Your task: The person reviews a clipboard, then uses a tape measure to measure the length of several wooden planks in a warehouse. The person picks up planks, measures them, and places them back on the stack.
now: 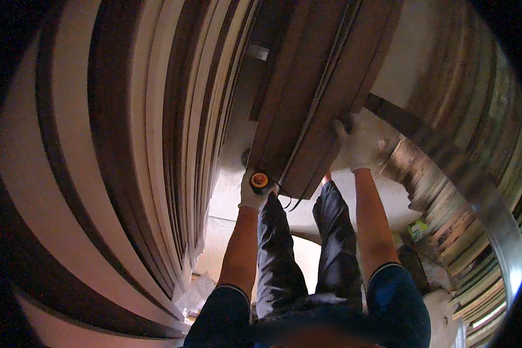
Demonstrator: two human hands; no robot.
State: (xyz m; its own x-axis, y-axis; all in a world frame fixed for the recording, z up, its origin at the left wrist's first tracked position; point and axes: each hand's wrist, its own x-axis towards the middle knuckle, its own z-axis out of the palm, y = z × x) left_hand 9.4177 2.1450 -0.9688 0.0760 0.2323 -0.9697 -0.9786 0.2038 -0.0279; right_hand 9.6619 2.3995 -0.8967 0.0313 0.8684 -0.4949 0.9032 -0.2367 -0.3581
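Two long dark brown panels (325,124) lie side by side in front of me, their near ends close to my knees. My left hand (250,194), in a pale work glove, is closed around a tape measure (259,180) with a round orange face, at the near left corner of the panels. A thin dark strap (296,204) loops down beside it. At the right long edge of the panels, my gloved right hand (358,145) is closed on the edge; its fingertips are partly hidden.
Tall stacked brown and pale boards (156,116) rise along my left. On the right stand rough-edged stacks of boards (475,232), with a curved grey metal strip (470,174) in front. Crumpled clear plastic (198,293) lies low at the left, and a green-and-white packet (417,230) at the right.
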